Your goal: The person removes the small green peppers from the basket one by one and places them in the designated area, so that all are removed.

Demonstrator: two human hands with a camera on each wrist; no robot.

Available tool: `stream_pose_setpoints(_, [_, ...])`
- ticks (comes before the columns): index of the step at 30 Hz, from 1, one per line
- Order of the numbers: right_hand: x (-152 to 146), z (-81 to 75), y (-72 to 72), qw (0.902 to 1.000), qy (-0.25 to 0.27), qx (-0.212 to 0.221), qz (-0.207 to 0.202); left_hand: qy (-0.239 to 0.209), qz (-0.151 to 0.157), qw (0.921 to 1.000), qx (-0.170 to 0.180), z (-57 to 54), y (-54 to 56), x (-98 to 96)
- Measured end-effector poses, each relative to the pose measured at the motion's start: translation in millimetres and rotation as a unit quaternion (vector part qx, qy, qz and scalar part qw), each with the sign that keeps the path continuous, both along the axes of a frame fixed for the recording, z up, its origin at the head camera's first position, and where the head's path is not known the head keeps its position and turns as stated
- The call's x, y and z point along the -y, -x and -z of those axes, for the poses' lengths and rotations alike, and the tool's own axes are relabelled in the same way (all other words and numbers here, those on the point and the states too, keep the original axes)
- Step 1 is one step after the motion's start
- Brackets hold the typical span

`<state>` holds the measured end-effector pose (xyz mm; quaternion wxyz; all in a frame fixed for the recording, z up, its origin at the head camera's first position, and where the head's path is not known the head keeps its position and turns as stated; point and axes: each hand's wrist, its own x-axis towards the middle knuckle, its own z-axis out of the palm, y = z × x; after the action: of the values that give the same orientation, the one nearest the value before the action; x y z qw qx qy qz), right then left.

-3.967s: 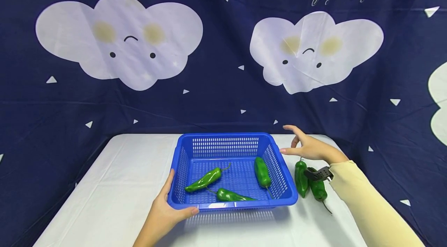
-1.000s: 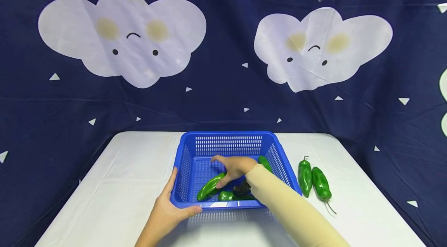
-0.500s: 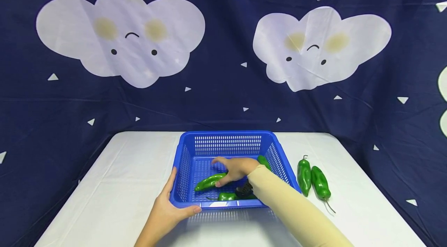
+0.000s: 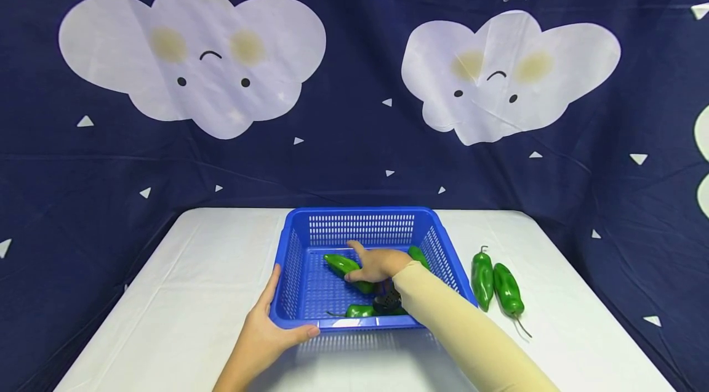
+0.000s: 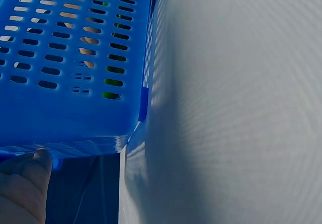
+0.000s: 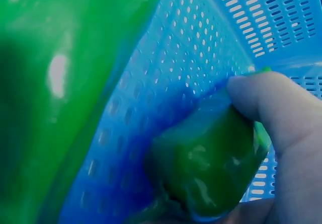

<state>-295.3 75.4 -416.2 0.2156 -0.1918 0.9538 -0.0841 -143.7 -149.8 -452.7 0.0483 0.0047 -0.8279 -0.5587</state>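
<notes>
A blue perforated basket (image 4: 360, 212) stands on the white table. My left hand (image 4: 260, 325) holds its near left corner, thumb along the front rim and fingers against the left side. Inside the basket, my right hand (image 4: 378, 265) grips a long green pepper (image 4: 339, 263), its tip pointing to the far left. The right wrist view shows the thumb (image 6: 271, 100) pressed on this pepper (image 6: 206, 168). Two other green peppers lie in the basket: one by the front wall (image 4: 360, 311), one by the right wall (image 4: 419, 256), both partly hidden by my right arm.
To the right of the basket, two green peppers lie side by side on the table, one nearer the basket (image 4: 483, 281) and one farther right (image 4: 508, 290). A dark blue curtain (image 4: 354, 164) with cloud prints hangs behind the table.
My right hand, outside the basket's right side four seconds ago, is now inside it. Since half a second ago, the gripped pepper has swung so its tip points far left. The left hand stays put.
</notes>
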Motion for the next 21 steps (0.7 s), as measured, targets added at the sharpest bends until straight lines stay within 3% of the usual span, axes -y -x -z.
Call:
stream_pose_setpoints(16, [-3.3,4.2,0.2,0.9992,-0.023,0.020,0.025,0.003,-0.001,1.0000,0.007,0.0,0.4,-0.2])
stream_pose_setpoints(21, [-3.0,3.2,0.9,0.9988,-0.043,-0.021,0.015,-0.002,-0.001,1.0000,0.008,-0.5,0.1,0.3])
